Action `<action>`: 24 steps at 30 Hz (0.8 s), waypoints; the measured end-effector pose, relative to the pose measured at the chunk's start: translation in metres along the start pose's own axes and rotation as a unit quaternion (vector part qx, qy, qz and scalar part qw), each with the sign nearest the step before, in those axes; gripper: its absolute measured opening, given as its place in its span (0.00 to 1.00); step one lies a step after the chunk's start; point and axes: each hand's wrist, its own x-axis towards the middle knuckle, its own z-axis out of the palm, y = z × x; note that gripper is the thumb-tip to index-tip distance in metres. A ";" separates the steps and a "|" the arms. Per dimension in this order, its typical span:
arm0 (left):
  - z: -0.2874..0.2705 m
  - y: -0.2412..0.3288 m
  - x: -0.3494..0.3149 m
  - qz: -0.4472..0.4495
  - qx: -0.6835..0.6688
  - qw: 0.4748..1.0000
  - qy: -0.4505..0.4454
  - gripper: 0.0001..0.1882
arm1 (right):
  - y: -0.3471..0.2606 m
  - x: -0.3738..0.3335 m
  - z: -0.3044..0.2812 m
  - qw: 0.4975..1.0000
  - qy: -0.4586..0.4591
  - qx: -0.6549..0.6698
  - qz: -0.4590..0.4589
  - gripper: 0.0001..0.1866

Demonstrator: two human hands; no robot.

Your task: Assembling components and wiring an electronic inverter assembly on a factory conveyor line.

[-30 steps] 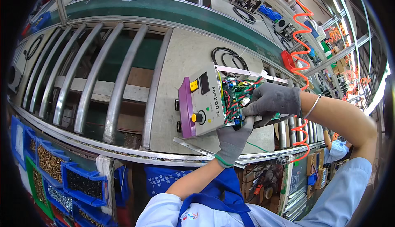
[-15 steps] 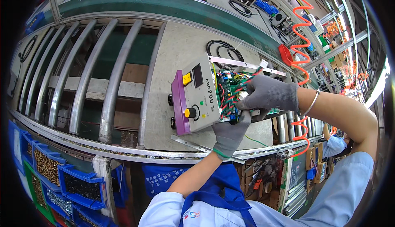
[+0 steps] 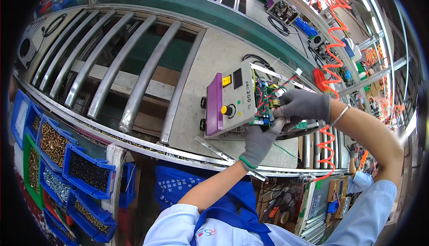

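An uncovered welding machine with a grey front panel (image 3: pixel 239 96) and a purple bezel (image 3: pixel 214 105) stands on the grey work board (image 3: pixel 187 125). A yellow switch, a dark display and a yellow-topped knob (image 3: pixel 228 110) sit on the panel. Behind it are green circuit boards (image 3: pixel 263 89) and twisted red and black wires. My right hand (image 3: pixel 304 106), in a grey glove, is closed over the boards with its fingertips down among the wires. Close below it, my gloved left hand (image 3: pixel 260 142) is closed at the machine's near side, its fingertips meeting the right hand's. What either hand pinches is hidden.
A metal strip with holes (image 3: pixel 214 149) lies along the board's near edge. A black cable (image 3: pixel 259 60) is coiled behind the machine. Metal rollers (image 3: pixel 149 74) run to the left. Blue bins of screws (image 3: pixel 89 168) stand lower left. An orange coiled hose (image 3: pixel 328 150) hangs at right.
The whole view has shifted, so the machine appears farther right and more bins show. Both hands stay together at the boards, the right one's fingertips now lower among the wires.
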 end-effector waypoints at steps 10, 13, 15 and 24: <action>-0.009 -0.008 0.002 0.051 0.028 0.998 -0.021 0.15 | -0.006 0.007 -0.002 0.999 -0.005 -0.003 0.031 0.13; -0.010 -0.013 0.006 0.059 0.086 0.994 -0.003 0.20 | 0.001 0.010 -0.001 1.000 0.020 -0.012 -0.004 0.12; -0.007 -0.012 0.011 0.057 0.040 0.998 -0.005 0.22 | 0.008 0.012 0.004 0.998 0.063 0.006 -0.025 0.11; -0.042 0.011 -0.024 -0.047 0.105 0.991 -0.070 0.18 | 0.053 -0.006 0.020 0.971 0.122 0.029 -0.203 0.22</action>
